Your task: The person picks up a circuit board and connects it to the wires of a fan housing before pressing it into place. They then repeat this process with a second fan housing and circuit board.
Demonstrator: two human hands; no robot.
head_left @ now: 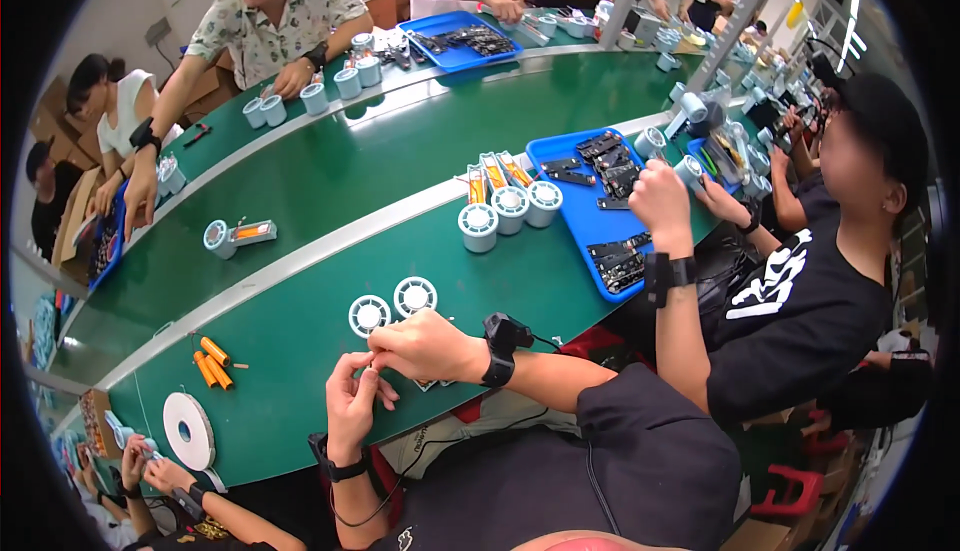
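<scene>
My left hand [350, 406] and my right hand [428, 344] meet over the near edge of the green bench, fingertips pinched together. What they pinch is too small and too covered to make out. Just beyond my fingers sit two pale blue round fan heads [370, 316] with white slotted faces, side by side. My right hand partly hides them and whatever lies below it. To the left lie several orange battery cells [214, 362] and a roll of white tape [189, 431] on its side.
Several pale blue fans with open handles [478, 227] stand beside a blue tray [560, 213] of black parts at right. A co-worker's raised hand [661, 196] is next to it. On the green belt [400, 146] beyond the metal rail lies one fan [217, 238]. More people work across it.
</scene>
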